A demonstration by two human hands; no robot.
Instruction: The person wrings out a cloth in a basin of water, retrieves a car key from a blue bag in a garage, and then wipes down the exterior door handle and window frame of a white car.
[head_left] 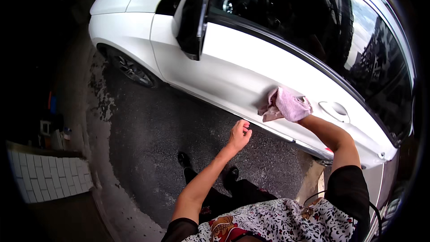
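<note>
A white car [224,76] stands in front of me, its side door facing me. A pale pink cloth [289,103] lies bunched against the door, a little left of the door handle [334,108]. My right hand [302,115] holds the cloth to the panel; the fabric hides nearly all its fingers. My left hand [240,134] hangs in the air near the car's lower edge, apart from it. Its fingers are loosely bent, with a gap between them and nothing visible inside.
The side mirror [192,22] juts out at upper left, above the front wheel [130,68]. Dark asphalt [156,130] lies underfoot, where my black shoes [230,175] show. A white-tiled low structure [49,175] and small items stand at far left.
</note>
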